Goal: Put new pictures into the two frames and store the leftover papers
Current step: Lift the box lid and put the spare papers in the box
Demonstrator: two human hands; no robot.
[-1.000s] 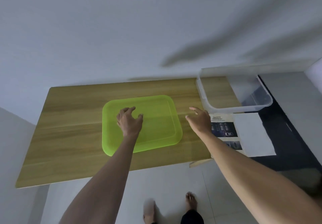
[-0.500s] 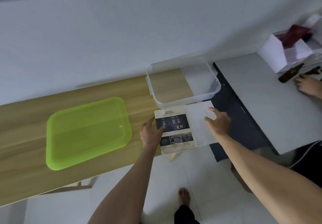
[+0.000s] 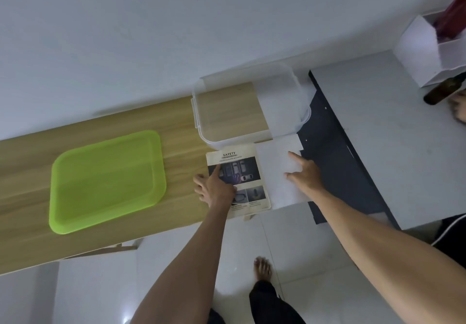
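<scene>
Head view, the only one: both bare hands reach forward and down to the right end of a wooden bench (image 3: 88, 132). Left hand (image 3: 216, 187) lies on the left part of a printed sheet (image 3: 235, 172) headed "SAFETY", with car photos beneath the heading; its forefinger is stretched out flat on the print, the other fingers are spread and relaxed, and it holds nothing. Right hand (image 3: 303, 174) rests flat on a blank white paper (image 3: 277, 172) with its fingers straight, gripping nothing either. The white paper lies just to the right of the printed sheet, edge to edge with it or slightly over it, and hangs past the bench end above a dark panel (image 3: 335, 162). Both papers sit at the near right corner of the bench, and their near edges reach beyond the bench edge.

Just behind the papers stands a clear plastic box (image 3: 201, 121), open at the top, with the wood grain showing through its bottom; its right part also juts past the bench end. To the left, well apart from the papers, a bright green tray (image 3: 106, 177) lies flat on the wood.

Further right is a grey bench (image 3: 378, 134) carrying a white box (image 3: 418, 53) with something dark red in it, and a dark bottle (image 3: 438, 92) lying beside the box. Down on the tiled floor (image 3: 176, 260) a bare foot (image 3: 262, 269) shows below a dark trouser leg.
</scene>
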